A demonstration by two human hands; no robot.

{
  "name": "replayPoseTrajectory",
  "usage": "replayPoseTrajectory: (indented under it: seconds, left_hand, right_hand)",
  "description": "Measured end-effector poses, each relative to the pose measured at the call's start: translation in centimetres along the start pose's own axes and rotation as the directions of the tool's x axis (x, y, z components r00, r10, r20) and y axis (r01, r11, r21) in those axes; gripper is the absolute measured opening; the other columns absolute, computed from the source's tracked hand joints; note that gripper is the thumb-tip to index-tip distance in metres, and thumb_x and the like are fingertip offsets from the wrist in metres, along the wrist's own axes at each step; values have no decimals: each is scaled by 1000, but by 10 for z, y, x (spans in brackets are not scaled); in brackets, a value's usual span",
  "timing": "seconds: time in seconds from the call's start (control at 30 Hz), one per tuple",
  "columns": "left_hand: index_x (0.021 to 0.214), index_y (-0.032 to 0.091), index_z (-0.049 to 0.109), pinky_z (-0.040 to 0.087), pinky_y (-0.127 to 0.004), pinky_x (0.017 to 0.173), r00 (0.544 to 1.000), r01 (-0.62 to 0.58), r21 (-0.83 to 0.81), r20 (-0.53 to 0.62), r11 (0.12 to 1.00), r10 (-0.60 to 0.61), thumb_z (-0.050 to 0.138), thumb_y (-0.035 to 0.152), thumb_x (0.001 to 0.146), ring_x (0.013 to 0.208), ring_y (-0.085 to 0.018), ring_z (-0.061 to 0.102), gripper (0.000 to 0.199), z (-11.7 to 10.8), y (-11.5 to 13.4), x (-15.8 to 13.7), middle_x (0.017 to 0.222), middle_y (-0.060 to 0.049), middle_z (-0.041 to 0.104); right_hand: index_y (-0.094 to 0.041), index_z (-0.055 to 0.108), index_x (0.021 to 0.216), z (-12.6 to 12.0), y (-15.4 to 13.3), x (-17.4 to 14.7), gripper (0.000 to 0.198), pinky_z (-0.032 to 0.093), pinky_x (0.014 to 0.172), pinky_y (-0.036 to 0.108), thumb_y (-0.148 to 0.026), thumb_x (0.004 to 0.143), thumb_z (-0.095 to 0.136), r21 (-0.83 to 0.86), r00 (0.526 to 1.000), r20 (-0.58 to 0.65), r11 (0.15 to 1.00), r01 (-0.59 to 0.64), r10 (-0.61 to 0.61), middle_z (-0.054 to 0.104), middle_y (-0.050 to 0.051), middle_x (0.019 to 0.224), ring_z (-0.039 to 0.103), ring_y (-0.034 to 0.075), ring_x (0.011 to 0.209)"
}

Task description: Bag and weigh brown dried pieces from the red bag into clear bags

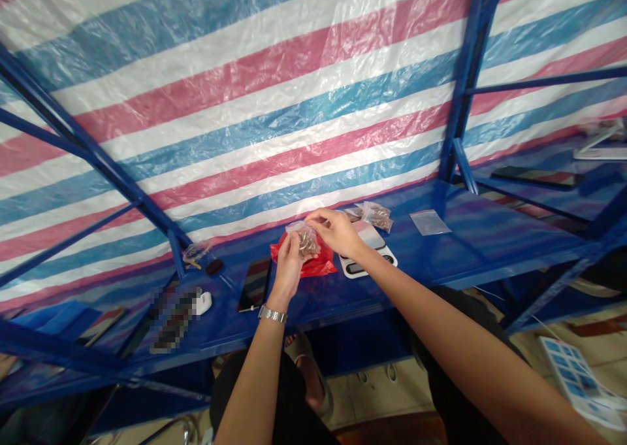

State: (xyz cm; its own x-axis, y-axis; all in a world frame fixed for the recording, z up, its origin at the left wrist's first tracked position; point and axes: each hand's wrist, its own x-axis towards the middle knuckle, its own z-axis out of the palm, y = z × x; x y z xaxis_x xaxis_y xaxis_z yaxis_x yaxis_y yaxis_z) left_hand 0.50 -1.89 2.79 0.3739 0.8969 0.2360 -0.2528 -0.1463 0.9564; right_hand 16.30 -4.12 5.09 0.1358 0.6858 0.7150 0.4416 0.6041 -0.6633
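A clear zip bag of small brownish metallic pieces [307, 242] is held up above a red plastic bag [318, 266] on the blue shelf. My left hand [289, 262] is closed around the zip bag's left side. With its fingers pinched, my right hand [337, 230] grips the bag's top edge. Just beyond that hand sits a white kitchen scale [368, 252], partly covered by my wrist. Behind the scale lie filled zip bags [378, 216] with similar contents. What the small pieces are exactly cannot be made out.
A flat clear zip bag [430, 223] rests to the right on the blue shelf [480, 236]. Left of the red bag lies a dark phone [255, 283], with a white case [204, 302] farther left. Blue metal posts [458, 105] stand before a striped plastic sheet [294, 105].
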Motion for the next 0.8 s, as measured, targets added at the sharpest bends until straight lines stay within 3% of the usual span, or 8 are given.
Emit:
replayPoseTrajectory:
  seconds: [0.1, 0.23, 0.37, 0.47, 0.57, 0.67, 0.73, 0.8]
  left_hand:
    - [117, 23, 70, 62, -36, 83, 996, -58, 71, -70, 996, 63, 66, 71, 86, 94, -23, 75, 57, -6, -6, 3, 111, -9, 77]
    - [121, 22, 72, 61, -38, 89, 995, -72, 100, -65, 992, 79, 59, 71, 90, 100, -24, 74, 58, -10, -8, 5, 113, -8, 77]
    - [112, 22, 74, 60, -34, 84, 988, -90, 209, -107, 974, 114, 62, 65, 92, 92, -22, 73, 49, -7, 0, 2, 105, -6, 77]
    - [101, 22, 75, 59, -32, 79, 980, -125, 280, -112, 952, 162, 63, 61, 92, 84, -21, 71, 42, -4, 8, 0, 96, -5, 77]
    - [102, 23, 75, 58, -35, 84, 980, -140, 310, -91, 940, 176, 68, 54, 90, 89, -22, 71, 34, -6, 12, -1, 98, -5, 77]
    - [105, 21, 75, 56, -37, 91, 973, -161, 351, -98, 922, 208, 71, 48, 89, 97, -23, 71, 31, -16, 14, 1, 106, -7, 78]
    - [104, 19, 74, 55, -37, 93, 949, -182, 371, -175, 911, 261, 70, 45, 89, 97, -22, 71, 30, -25, 15, 3, 106, -8, 77]
    - [103, 18, 72, 55, -35, 90, 907, -191, 391, -281, 900, 315, 72, 41, 87, 93, -20, 71, 28, -34, 16, 5, 102, -8, 77]
  right_hand:
    - [-19, 77, 93, 3, 4, 2, 16, 54, 80, 30, -29, 93, 64, 100, 998, 51, 994, -46, 41, 80, 5, 94, 72, 20, 86]
    - [-18, 78, 90, 1, 10, 6, 17, 55, 82, 32, -30, 90, 66, 168, 991, 116, 982, -82, 63, 80, 6, 95, 73, 20, 88]
    - [-17, 76, 91, -6, 17, 7, 17, 55, 75, 29, -31, 90, 65, 173, 990, 60, 976, -134, 125, 78, 5, 87, 71, 18, 79]
    - [-17, 73, 90, -3, 21, 4, 16, 53, 66, 27, -30, 92, 63, 191, 982, 122, 968, -166, 144, 75, 2, 77, 67, 15, 66]
    - [-17, 73, 93, 9, 20, -1, 17, 53, 64, 26, -27, 95, 60, 195, 980, 147, 968, -159, 132, 74, 2, 76, 66, 15, 62]
    - [-18, 74, 104, 20, 17, -5, 20, 55, 72, 28, -25, 98, 56, 84, 985, 128, 988, -129, 118, 78, 5, 90, 71, 17, 73]
    - [-19, 74, 113, 23, 16, -7, 22, 55, 85, 31, -23, 100, 57, -90, 986, 148, 994, -65, 78, 79, 9, 106, 73, 20, 89]
    - [-19, 75, 115, 24, 18, -11, 21, 51, 96, 36, -21, 98, 62, -304, 969, 243, 952, 39, 38, 78, 11, 114, 72, 23, 101]
